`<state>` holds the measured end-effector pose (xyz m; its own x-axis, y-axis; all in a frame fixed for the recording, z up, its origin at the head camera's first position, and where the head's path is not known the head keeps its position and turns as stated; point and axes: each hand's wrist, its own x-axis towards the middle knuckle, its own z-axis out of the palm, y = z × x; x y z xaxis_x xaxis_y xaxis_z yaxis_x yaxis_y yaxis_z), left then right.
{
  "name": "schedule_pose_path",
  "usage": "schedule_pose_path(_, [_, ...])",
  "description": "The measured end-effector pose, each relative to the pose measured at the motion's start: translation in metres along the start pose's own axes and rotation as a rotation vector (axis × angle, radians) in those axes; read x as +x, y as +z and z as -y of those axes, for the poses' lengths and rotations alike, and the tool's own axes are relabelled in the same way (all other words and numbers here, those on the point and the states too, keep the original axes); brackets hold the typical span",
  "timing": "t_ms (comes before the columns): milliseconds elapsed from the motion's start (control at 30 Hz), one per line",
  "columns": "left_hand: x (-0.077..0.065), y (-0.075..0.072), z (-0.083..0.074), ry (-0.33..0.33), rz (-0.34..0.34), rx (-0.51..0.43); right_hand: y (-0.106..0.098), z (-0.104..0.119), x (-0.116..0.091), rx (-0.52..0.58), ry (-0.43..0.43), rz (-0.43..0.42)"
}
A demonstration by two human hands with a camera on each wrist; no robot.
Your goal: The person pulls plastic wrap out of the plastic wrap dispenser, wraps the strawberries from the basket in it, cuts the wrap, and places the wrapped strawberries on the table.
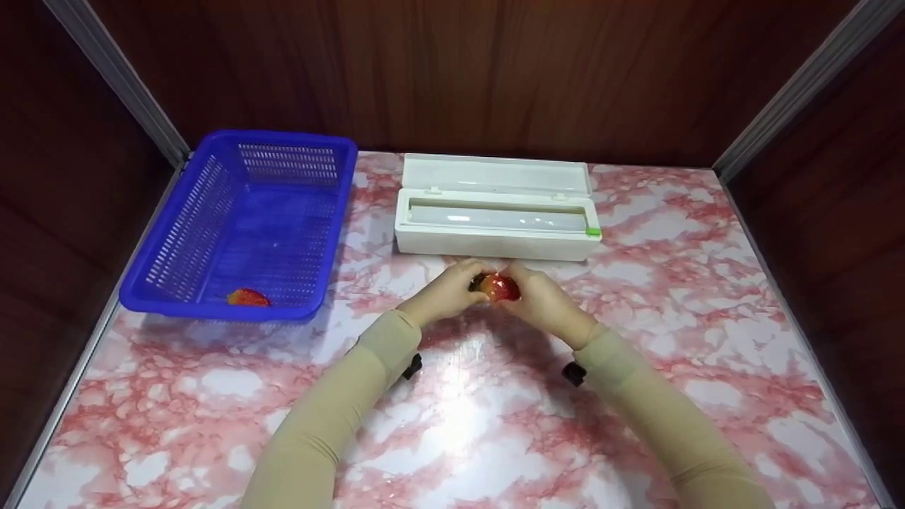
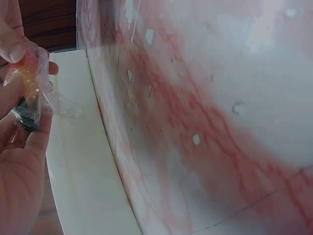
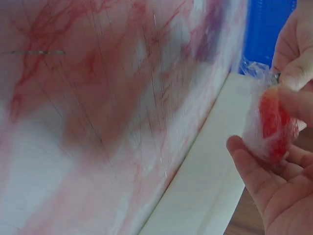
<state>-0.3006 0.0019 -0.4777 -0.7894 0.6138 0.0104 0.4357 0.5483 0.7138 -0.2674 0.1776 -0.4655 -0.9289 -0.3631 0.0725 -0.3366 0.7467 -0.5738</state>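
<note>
Sleeves (image 1: 318, 417), left hand (image 1: 447, 291), right hand (image 1: 543, 300) tight round wrapped fruit (image 1: 500, 288), second fruit (image 1: 248, 297) in basket (image 1: 279, 237), roll (image 1: 491, 218) in box (image 1: 495, 244)

A small enclosed work booth, set up with kitchen goods

Dark wood-look panels (image 1: 481, 78) close in the back and both sides, grey metal strips (image 1: 119, 78) run up the two rear corners, and a shiny red-and-white marble-look worktop (image 1: 452, 431) spans the space between the walls; the blue plastic basket (image 1: 276, 223) and the open white box with a roll inside (image 1: 495, 244) suit a kitchen, while the panelled frame looks like a stall, and what building holds it cannot be told
</note>
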Motion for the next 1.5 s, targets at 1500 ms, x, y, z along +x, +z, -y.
schedule_pose_path(1500, [-0.007,-0.009,0.007,-0.053,-0.164,-0.096,-0.089,-0.141,-0.028,0.22,0.685,-0.763])
